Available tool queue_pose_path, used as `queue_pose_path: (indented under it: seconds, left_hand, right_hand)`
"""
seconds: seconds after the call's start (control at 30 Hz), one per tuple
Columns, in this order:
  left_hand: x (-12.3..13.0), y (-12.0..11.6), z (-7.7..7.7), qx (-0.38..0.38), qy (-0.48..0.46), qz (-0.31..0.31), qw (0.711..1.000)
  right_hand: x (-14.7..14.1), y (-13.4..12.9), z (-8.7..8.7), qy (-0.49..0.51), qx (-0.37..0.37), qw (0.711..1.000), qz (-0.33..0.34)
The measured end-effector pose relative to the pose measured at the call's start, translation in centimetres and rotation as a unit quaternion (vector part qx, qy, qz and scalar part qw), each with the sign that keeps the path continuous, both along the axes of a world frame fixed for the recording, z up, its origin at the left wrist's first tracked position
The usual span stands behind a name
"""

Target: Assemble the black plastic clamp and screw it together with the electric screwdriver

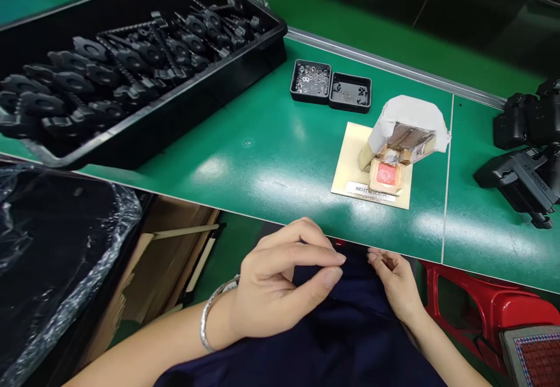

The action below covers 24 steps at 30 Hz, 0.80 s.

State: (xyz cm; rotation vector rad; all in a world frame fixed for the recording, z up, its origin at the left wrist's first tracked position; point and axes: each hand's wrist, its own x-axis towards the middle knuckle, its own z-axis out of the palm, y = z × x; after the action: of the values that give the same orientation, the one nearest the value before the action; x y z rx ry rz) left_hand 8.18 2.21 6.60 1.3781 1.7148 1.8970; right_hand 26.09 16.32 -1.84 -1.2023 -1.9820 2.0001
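Observation:
My left hand (286, 285), with a silver bracelet at the wrist, hovers in front of the table's near edge. Its thumb and index fingertips come together in a pinch; whatever may be between them is too small or hidden. Lower right of it, my right hand (396, 282) is close to the table edge with its fingers curled and thumb drawn in; I cannot make out anything in it. Beyond both hands stands a fixture (385, 174) with a red pad and a white-wrapped top, on a pale labelled base plate (345, 162).
A large black tray (175, 98) of dark parts stands at the left. Two small black boxes hold metal washers (312, 78) and small dark pieces (362, 91). Black housings (520, 180) lie at the right. Below are a red stool (516, 311) and cardboard (175, 235).

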Motion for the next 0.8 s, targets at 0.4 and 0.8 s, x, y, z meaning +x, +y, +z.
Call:
queue_pose_path:
  seconds: [0.4, 0.8]
  left_hand:
    - [-1.2, -1.3, -1.9, -0.042, 0.155, 0.136, 0.978]
    - [-1.6, -5.0, -4.3, -0.28, 0.145, -0.066, 0.947]
  right_hand:
    - [2.9, 0.9, 1.3, 0.174, 0.406, 0.892, 0.092]
    - [3.0, 2.5, 0.3, 0.205, 0.497, 0.829, 0.151]
